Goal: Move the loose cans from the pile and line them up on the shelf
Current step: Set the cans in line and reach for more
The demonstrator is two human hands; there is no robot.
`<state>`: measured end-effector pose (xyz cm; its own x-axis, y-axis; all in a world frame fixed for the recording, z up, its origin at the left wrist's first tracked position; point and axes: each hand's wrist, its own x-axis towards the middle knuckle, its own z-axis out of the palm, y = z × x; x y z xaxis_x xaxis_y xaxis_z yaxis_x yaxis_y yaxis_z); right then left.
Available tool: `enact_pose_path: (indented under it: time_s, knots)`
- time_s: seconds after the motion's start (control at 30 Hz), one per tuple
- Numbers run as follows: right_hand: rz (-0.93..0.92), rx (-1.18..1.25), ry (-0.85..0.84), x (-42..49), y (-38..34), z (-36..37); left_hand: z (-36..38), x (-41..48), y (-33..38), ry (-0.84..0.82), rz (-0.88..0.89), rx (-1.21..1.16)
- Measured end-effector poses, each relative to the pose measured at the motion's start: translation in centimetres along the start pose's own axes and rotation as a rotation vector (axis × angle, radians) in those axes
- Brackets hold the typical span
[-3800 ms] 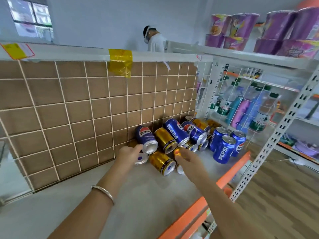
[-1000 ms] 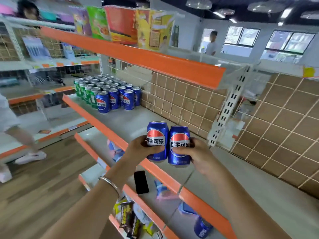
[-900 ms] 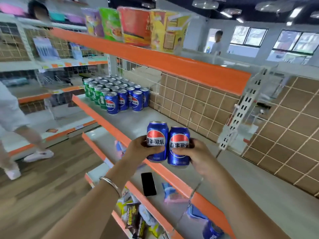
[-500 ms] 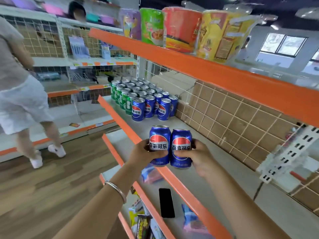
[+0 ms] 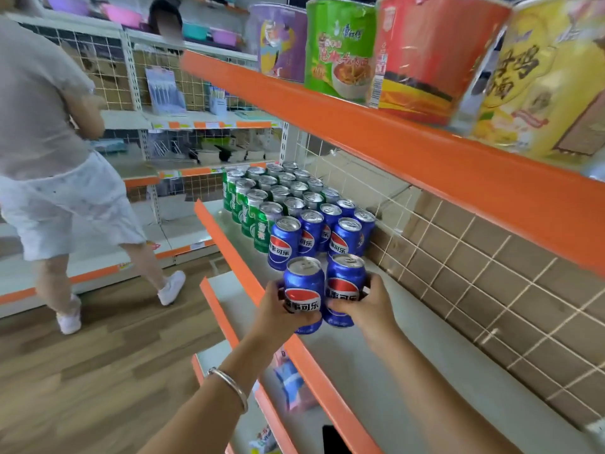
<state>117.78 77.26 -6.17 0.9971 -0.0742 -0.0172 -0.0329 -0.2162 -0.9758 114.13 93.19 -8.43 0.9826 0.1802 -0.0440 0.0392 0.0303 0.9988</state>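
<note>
Closer to shelf row [image 5: 307,204] | left hand [image 5: 278,309], right hand [image 5: 366,306]: grip closed round blue cans [image 5: 304,286]

Held cans [image 5: 324,291]: blue, red-white emblem. Rear cans [image 5: 248,208]: green. Shelf [image 5: 386,365] grey, edge orange. Back panel [image 5: 491,276]: brown grid.

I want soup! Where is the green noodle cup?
The green noodle cup stands on the top orange shelf, upper middle of the head view, between a purple cup and a red cup.
</note>
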Motion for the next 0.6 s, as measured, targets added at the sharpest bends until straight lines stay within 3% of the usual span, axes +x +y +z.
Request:
enact_pose_path:
  time_s: [0.4,0.47,0.6]
  knots:
    - [-0.148,0.03,0.186,7.7,1.1,7.1,-3.3,8.1,-1.8,-0.243,0.071,0.147]
    - [-0.203,-0.04,0.247,8.4,1.8,7.5,-3.4,8.4,-2.2,-0.241,0.072,0.137]
    - [-0.117,-0.276,0.324,9.2,1.9,8.2,-3.5,8.8,-2.7,-0.18,0.115,0.196]
